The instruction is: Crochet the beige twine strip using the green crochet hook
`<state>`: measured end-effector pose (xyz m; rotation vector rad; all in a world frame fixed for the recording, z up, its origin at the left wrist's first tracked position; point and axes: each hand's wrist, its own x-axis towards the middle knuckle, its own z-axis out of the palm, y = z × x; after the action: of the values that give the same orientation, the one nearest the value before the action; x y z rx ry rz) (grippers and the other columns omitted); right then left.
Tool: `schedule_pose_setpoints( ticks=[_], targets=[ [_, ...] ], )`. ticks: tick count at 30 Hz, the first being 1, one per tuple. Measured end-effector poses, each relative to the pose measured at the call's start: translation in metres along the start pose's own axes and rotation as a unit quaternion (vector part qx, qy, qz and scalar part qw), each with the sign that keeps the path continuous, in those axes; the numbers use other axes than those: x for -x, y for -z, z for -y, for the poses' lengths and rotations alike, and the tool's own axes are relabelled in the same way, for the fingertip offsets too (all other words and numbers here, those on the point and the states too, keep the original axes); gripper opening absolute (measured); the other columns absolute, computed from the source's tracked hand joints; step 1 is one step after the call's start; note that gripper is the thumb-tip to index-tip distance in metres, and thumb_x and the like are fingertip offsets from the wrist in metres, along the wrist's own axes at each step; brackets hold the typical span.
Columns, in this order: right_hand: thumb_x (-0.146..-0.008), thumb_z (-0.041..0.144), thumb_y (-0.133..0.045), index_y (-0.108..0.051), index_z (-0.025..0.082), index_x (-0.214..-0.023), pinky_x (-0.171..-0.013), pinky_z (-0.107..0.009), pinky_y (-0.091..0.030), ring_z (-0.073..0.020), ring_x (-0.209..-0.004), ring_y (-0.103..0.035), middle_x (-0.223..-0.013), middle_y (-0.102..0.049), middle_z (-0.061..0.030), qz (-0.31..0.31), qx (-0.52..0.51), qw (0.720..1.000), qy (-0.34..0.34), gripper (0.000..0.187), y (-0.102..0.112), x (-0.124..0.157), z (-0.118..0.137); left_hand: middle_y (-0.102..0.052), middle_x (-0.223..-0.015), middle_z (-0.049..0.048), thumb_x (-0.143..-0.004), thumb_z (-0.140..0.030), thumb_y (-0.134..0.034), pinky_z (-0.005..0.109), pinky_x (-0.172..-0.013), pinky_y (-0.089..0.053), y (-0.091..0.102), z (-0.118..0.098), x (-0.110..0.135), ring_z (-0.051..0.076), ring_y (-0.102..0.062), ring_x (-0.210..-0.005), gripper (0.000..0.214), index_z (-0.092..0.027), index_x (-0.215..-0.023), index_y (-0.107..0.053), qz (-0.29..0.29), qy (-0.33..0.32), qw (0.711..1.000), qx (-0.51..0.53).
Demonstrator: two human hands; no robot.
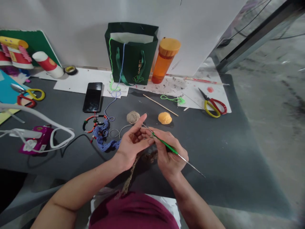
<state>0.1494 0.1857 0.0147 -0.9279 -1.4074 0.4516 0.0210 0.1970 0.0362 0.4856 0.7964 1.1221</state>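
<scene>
My right hand (169,152) is closed around a green-handled crochet hook (175,151), its metal tip pointing up-left toward my left hand. My left hand (132,143) pinches a brownish crocheted strip (133,173) that hangs down toward my lap, index finger stretched out. A grey-beige yarn strand runs from my left hand to a small beige yarn ball (132,116) just beyond it. An orange yarn ball (165,118) lies to the right of the beige one.
On the dark table (226,152) lie a blue crocheted piece (105,140), a bead ring (91,122), a phone (93,97), a green gift bag (131,54), an orange bottle (165,60), scissors (213,105), a wooden stick (160,105), a pink device (38,140) with white cables.
</scene>
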Motion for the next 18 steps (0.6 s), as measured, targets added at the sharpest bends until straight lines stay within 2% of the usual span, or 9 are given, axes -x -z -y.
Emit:
schedule_pose_setpoints(
  ticks=[5, 8, 10, 13, 18],
  targets=[
    [-0.093, 0.018, -0.068, -0.075, 0.028, -0.101, -0.074, -0.034, -0.063, -0.019, -0.084, -0.079, -0.096, -0.084, -0.0018, -0.053, -0.07, 0.99, -0.108, 0.014, -0.003, 0.002, 0.0, -0.071, -0.079, -0.0052, -0.062, -0.013, -0.093, 0.023, -0.084, -0.051, -0.002, -0.002, 0.001, 0.007, -0.063, -0.076, 0.063, -0.03, -0.121, -0.076, 0.006, 0.015, 1.0, 0.011],
    [-0.093, 0.027, -0.069, -0.072, 0.028, -0.096, -0.07, -0.031, -0.063, -0.0177, -0.081, -0.079, -0.089, -0.082, 0.0011, -0.069, -0.156, 0.968, -0.184, 0.004, -0.004, 0.001, -0.001, -0.072, -0.08, -0.0052, -0.063, -0.014, -0.093, 0.025, -0.089, -0.049, -0.002, -0.003, 0.0, 0.008, -0.063, -0.079, 0.061, -0.031, -0.119, -0.077, 0.015, 0.046, 0.999, 0.025],
    [-0.095, 0.032, -0.067, -0.069, 0.028, -0.095, -0.066, -0.03, -0.063, -0.0169, -0.076, -0.078, -0.085, -0.08, 0.002, -0.058, -0.201, 0.953, -0.221, 0.005, -0.003, -0.001, -0.003, -0.074, -0.084, -0.0044, -0.064, -0.014, -0.092, 0.027, -0.091, -0.048, -0.002, -0.004, -0.001, 0.009, -0.064, -0.082, 0.059, -0.031, -0.119, -0.077, 0.023, 0.071, 0.997, 0.037],
    [-0.099, 0.036, -0.06, -0.063, 0.028, -0.096, -0.065, -0.031, -0.063, -0.0165, -0.07, -0.077, -0.08, -0.078, 0.0023, -0.035, -0.205, 0.948, -0.241, 0.009, 0.001, -0.005, -0.005, -0.072, -0.085, -0.0037, -0.066, -0.015, -0.09, 0.029, -0.092, -0.046, 0.0, -0.004, -0.002, 0.011, -0.063, -0.083, 0.054, -0.029, -0.117, -0.078, 0.037, 0.096, 0.993, 0.051],
    [-0.103, 0.037, -0.051, -0.059, 0.029, -0.097, -0.057, -0.031, -0.06, -0.0166, -0.06, -0.073, -0.073, -0.074, 0.0031, -0.029, -0.16, 0.962, -0.218, 0.012, 0.006, -0.009, -0.006, -0.066, -0.078, -0.0039, -0.07, -0.02, -0.089, 0.028, -0.082, -0.045, 0.001, -0.006, -0.003, 0.01, -0.059, -0.074, 0.046, -0.027, -0.114, -0.079, 0.052, 0.097, 0.992, 0.059]
  ],
)
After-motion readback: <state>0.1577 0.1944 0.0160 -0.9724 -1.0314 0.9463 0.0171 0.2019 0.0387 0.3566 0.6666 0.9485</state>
